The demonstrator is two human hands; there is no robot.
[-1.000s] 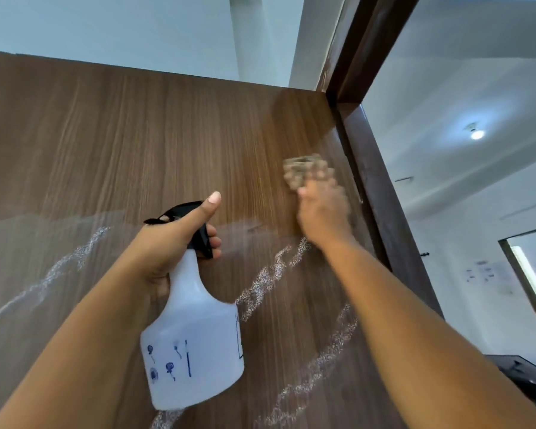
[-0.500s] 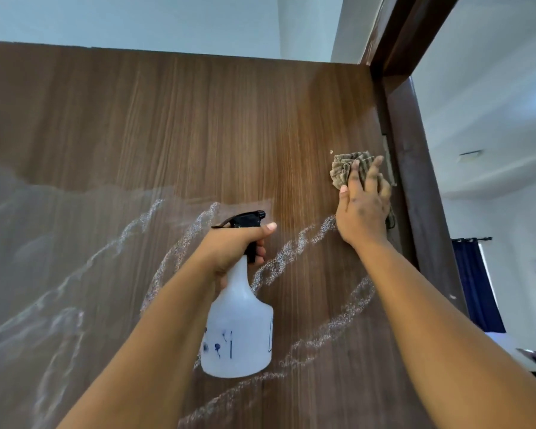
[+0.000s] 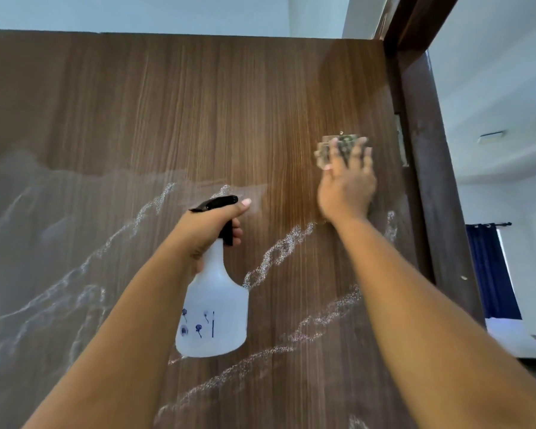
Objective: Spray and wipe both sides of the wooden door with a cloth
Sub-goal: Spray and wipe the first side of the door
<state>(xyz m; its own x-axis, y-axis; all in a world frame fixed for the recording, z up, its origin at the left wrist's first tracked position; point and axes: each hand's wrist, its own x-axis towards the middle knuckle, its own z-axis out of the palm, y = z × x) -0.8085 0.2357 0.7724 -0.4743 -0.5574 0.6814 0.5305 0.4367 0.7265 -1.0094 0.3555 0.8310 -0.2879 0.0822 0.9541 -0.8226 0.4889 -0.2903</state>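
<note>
While the person faces the tall brown wood-grain door (image 3: 198, 113), both hands are up against it. The left hand (image 3: 209, 226) is curled round the neck of a translucent white plastic spray bottle (image 3: 214, 311) w/ a black trigger head (image 3: 217, 203); thumb lies along the top, fingers wrap the trigger, bottle hangs upright just in front of the panel, approx. mid-frame. The right hand (image 3: 347, 187) presses a crumpled grey-green cloth (image 3: 330, 150) flat to the door w/ fingers spread and fairly straight; it is blurred. The cloth sits near the door's right edge, just beside the dark brown door frame (image 3: 430, 181). White foamy spray streaks (image 3: 279, 252) run diagonally across the lower panel, below a hazy wet band. Beyond the frame, a dark blue curtain (image 3: 489, 267) hangs in the next room.
</note>
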